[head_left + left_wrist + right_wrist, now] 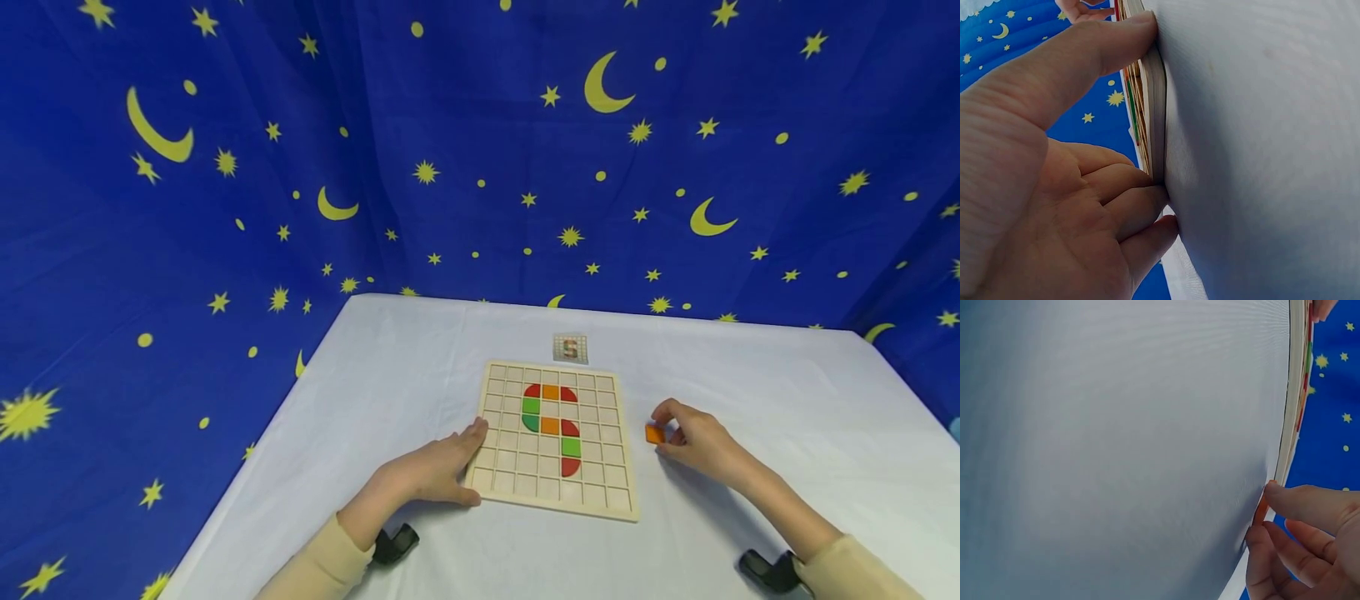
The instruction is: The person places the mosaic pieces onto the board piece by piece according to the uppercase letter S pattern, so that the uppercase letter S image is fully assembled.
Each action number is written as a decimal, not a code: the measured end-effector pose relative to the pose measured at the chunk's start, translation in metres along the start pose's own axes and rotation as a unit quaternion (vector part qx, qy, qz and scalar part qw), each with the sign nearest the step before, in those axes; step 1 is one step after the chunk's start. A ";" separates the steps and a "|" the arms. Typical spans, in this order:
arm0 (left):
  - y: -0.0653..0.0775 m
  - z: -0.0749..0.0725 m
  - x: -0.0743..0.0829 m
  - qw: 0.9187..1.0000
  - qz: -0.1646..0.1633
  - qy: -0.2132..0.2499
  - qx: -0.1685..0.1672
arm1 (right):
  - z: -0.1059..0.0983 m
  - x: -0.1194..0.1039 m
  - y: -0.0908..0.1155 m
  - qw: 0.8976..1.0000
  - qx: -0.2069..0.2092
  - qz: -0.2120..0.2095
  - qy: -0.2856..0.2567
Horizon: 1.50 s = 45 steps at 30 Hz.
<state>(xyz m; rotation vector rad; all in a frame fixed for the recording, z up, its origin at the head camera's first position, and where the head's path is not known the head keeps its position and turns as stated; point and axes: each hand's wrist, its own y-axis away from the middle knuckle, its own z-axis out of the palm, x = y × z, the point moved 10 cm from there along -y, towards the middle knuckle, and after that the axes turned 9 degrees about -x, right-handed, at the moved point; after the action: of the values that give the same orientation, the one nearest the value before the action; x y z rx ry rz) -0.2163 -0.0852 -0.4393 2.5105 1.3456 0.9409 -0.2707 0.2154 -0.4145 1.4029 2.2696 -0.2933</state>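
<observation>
A wooden grid board (517, 462) lies on the white-covered table with coloured tiles set in its cells in an S-like line. Among them are red rounded tiles (570, 467), two orange squares (551, 392), two green squares (571, 447) and a green rounded tile (530, 422). Along the board's left edge rests my left hand (427, 473), its thumb by the near corner and fingertips against the side. To the right of the board, my right hand (701, 446) pinches an orange square tile (655, 434) between thumb and fingers, low over the cloth.
Just beyond the board lies a small card (570, 348) printed with a grid and an S pattern. Blue fabric (465, 208) with yellow stars and moons hangs behind the table (420, 350) and at its sides. Dark straps (396, 544) sit at both wrists.
</observation>
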 end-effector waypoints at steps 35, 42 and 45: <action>0.000 0.002 0.002 1.000 0.009 -0.004 0.000 | -0.015 -0.062 -0.002 0.996 0.039 -0.071 -0.023; -0.001 0.001 0.002 1.000 0.011 -0.005 0.001 | 0.001 -0.085 -0.008 0.994 0.011 -0.101 -0.041; -0.001 0.001 0.002 1.000 0.010 -0.005 0.001 | 0.012 -0.096 -0.011 0.992 -0.010 -0.119 -0.049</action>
<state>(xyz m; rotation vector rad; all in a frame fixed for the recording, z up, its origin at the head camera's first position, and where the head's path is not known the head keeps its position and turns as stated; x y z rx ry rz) -0.2159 -0.0825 -0.4392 2.5323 1.3218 0.9286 -0.2415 0.1299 -0.3796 1.0826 2.3510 -0.4050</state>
